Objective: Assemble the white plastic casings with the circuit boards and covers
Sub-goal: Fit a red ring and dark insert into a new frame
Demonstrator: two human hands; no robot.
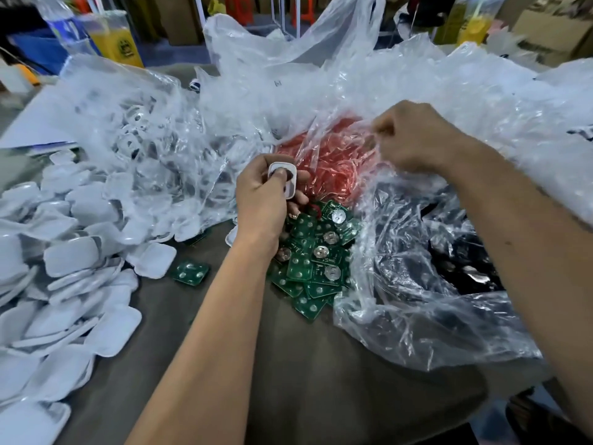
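This is a small assembly workshop or factory packing room. Parts lie in bulk on a grey-covered counter (321,364): a heap of white plastic covers (64,284) at the left, a pile of green circuit boards (316,261) in the middle, and crumpled clear plastic bags (401,284) holding red parts (333,162) and more white pieces. Behind stand cardboard boxes (552,27), red plastic stools (239,8) and drink bottles (64,27).

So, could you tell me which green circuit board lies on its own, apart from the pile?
The single green circuit board left of the pile, beside the white covers by the left forearm.
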